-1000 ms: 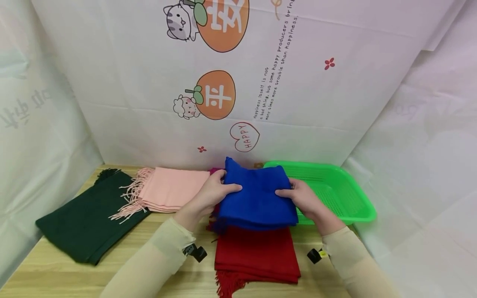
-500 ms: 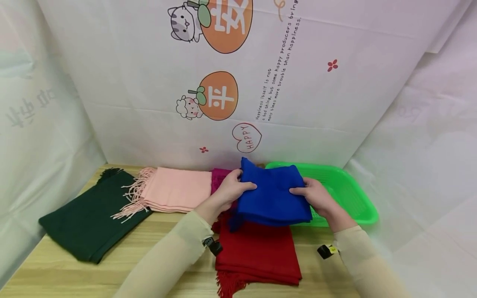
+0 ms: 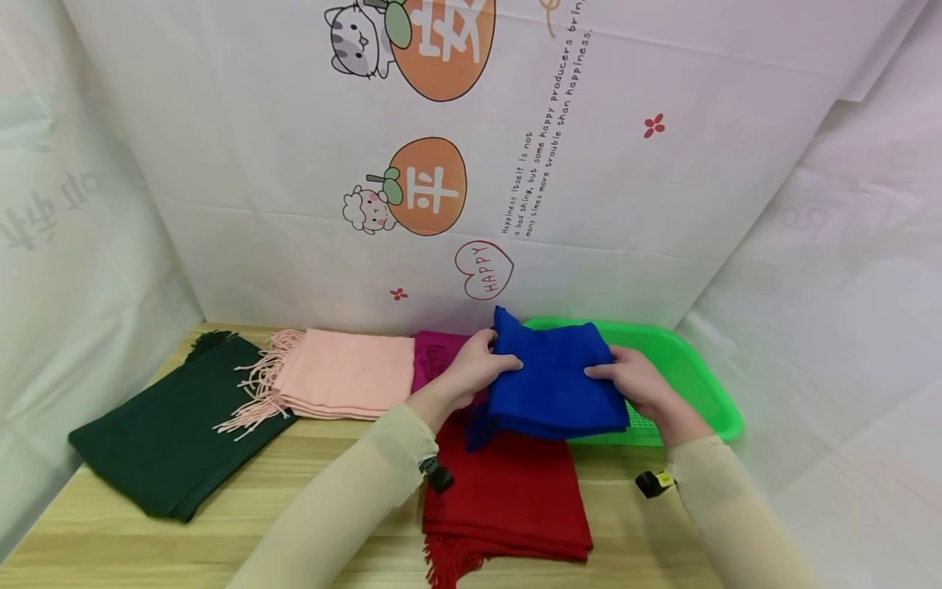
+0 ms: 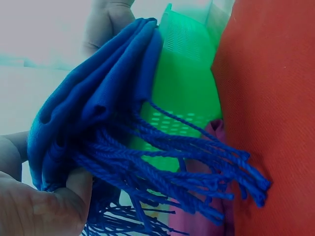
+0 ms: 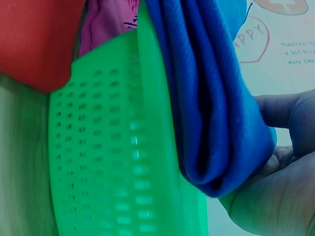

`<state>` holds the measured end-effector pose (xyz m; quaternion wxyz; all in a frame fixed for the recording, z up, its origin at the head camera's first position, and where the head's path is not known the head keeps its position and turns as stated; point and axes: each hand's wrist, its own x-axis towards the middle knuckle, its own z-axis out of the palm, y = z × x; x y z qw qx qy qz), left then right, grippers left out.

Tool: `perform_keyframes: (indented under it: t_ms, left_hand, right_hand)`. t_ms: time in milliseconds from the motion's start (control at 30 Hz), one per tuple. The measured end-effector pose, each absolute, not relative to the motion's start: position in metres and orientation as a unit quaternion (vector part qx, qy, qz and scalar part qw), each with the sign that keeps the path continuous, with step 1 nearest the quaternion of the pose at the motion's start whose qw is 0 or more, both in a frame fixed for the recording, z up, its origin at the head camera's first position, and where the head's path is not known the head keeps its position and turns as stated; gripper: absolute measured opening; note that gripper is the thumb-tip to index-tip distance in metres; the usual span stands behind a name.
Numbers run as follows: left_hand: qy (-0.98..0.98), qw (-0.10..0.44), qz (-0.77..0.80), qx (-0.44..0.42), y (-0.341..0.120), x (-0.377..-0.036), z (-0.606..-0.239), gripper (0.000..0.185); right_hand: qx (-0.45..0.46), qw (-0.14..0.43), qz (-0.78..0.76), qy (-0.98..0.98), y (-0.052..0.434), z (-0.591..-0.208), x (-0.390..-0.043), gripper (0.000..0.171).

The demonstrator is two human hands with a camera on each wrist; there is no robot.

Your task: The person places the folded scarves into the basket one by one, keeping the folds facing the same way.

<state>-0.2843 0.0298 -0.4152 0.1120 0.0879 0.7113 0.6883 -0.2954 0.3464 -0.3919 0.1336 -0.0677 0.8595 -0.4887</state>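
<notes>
A folded blue scarf [image 3: 555, 376] is held up between both hands, in front of and partly over the green basket [image 3: 688, 376]. My left hand [image 3: 471, 368] pinches its left edge, thumb on top and fingers beneath. At the opposite edge, my right hand [image 3: 640, 380] grips it the same way. Blue fringe [image 4: 167, 157] hangs loose from the scarf's end in the left wrist view. The right wrist view shows the scarf's folded layers [image 5: 211, 108] close beside the basket's rim. Below the scarf lies a folded red scarf [image 3: 508, 499], its upper part hidden.
Left of the hands, a magenta scarf [image 3: 430, 352] lies partly hidden behind the left hand. A folded pink scarf [image 3: 349, 372] with fringe lies beside it, next to a dark green scarf [image 3: 177, 425]. White printed cloth [image 3: 589, 164] walls the wooden table [image 3: 353, 483] at the back and sides.
Both hands have carried the blue scarf to the right, further over the green basket. More of the magenta scarf and the red scarf shows now. The other scarves stay where they were.
</notes>
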Motion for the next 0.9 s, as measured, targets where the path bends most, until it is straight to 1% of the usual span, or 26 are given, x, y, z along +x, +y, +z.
perform_keyframes:
  t_ms: [100, 367, 667, 900]
  left_hand:
    - [0.71, 0.114, 0.689, 0.088, 0.035, -0.286, -0.415, 0.09]
    - [0.715, 0.114, 0.682, 0.099, 0.05, -0.289, -0.416, 0.089]
    - [0.729, 0.12, 0.666, 0.105, 0.062, -0.294, -0.42, 0.085]
    - [0.735, 0.13, 0.658, 0.1, 0.073, -0.294, -0.413, 0.084]
  right_hand:
    - [-0.065, 0.137, -0.486, 0.861, 0.35, -0.391, -0.298, 0.074]
    - [-0.056, 0.144, -0.479, 0.864, 0.362, -0.39, -0.303, 0.082]
    - [-0.048, 0.156, -0.487, 0.858, 0.376, -0.39, -0.312, 0.08]
    - [-0.036, 0.155, -0.48, 0.862, 0.385, -0.393, -0.316, 0.079]
